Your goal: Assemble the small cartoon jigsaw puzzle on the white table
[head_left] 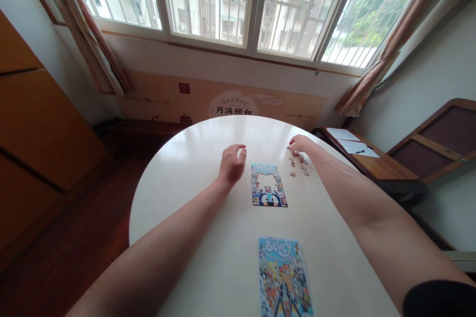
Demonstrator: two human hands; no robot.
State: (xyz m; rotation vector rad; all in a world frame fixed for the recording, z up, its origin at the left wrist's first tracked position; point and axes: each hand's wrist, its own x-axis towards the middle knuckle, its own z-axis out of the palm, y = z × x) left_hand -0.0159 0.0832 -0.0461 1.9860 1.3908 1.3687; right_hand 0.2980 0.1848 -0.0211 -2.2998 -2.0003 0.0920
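A partly assembled jigsaw puzzle (269, 199) lies on the white table, with an unfilled gap in its middle and a blue dog face along its near edge. Just left of it is my left hand (232, 162), thumb and fingers apart and nothing in them. To the right of the puzzle is a small scatter of loose puzzle pieces (298, 158). At the far end of these pieces my right hand (298, 143) has its fingers pinched together, with a small puzzle piece (288, 148) at the fingertips. How firmly it is held is hard to see.
Closer to me on the round white table (178, 198) lies a colourful Bluey picture sheet (285, 277). Beyond the table's right edge stands a wooden chair or small desk (386, 161) bearing papers (353, 146) and a pen. A printed cardboard panel (156, 99) stands under the barred windows.
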